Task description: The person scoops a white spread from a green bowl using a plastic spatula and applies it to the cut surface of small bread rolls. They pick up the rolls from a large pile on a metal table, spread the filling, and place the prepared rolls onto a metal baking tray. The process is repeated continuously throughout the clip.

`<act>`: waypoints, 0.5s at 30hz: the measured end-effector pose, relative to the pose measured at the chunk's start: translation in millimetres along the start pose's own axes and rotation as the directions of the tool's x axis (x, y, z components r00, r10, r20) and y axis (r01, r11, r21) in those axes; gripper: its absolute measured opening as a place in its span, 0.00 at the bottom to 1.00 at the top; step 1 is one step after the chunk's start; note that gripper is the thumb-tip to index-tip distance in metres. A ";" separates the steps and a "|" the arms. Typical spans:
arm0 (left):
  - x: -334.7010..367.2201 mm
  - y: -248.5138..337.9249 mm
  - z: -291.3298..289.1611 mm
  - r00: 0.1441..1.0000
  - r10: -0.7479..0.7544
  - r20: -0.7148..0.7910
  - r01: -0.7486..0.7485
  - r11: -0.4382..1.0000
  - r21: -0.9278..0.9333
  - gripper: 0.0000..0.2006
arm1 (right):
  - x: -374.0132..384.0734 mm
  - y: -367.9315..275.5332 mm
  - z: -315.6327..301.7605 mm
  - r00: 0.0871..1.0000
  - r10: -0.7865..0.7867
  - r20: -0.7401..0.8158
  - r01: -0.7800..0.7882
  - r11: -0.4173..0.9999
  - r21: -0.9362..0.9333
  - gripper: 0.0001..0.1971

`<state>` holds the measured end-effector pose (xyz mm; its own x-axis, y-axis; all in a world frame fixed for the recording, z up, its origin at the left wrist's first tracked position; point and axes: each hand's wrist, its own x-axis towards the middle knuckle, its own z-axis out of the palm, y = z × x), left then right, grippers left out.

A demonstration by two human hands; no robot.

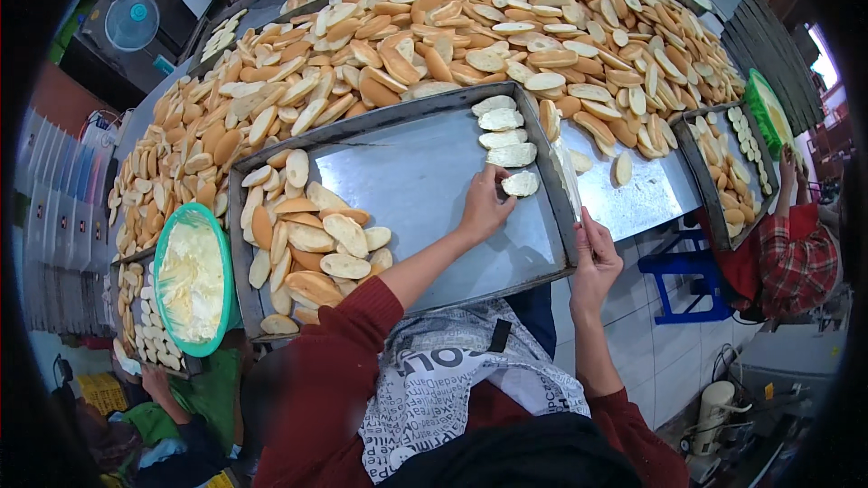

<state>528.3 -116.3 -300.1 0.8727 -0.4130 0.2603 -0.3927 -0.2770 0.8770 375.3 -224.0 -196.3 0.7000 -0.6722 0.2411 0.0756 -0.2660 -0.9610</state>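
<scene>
In front of me a dark-rimmed metal baking tray (pixel 432 287) lies tilted across the table edge. With its fingers closed at the edge of a cream-coated bread slice (pixel 520 183), my left hand (pixel 486 208) reaches into the tray's right side. That slice is the nearest in a column of several coated slices (pixel 503 138) along the right wall. My right hand (pixel 595 258) grips a long spreading knife (pixel 567 167), its blade pointing away from me over the tray's right rim. Uncoated bread slices (pixel 312 237) lie heaped in the tray's left end.
A large pile of bread slices (pixel 380 54) covers the table beyond the tray. At left stands a turquoise basin (pixel 223 307) of pale cream. Another tray (pixel 714 185) and a co-worker's plaid sleeve (pixel 785 253) are at right, near a blue stool (pixel 683 264). A co-worker's hand (pixel 158 386) shows lower left.
</scene>
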 end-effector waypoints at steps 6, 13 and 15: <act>6.3 12.7 11.0 0.989 0.020 -0.144 0.002 0.988 0.156 0.20 | -0.4 4.1 -0.3 1.000 -0.002 0.020 0.002 1.000 0.008 0.15; 0.7 22.0 -30.8 0.979 0.016 -0.203 0.031 0.973 0.229 0.20 | -4.2 0.2 6.3 0.996 0.030 0.081 -0.032 0.999 0.026 0.15; -5.5 4.7 -70.3 0.999 0.032 -0.002 -0.029 0.923 0.385 0.18 | -6.2 -1.2 10.2 0.991 0.077 0.108 -0.083 0.995 0.051 0.15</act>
<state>542.1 -54.3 -269.0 0.8603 -0.4201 0.2889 -0.4990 -0.5774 0.6463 378.0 -212.5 -198.1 0.7765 -0.6119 0.1503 0.0535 -0.1736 -0.9834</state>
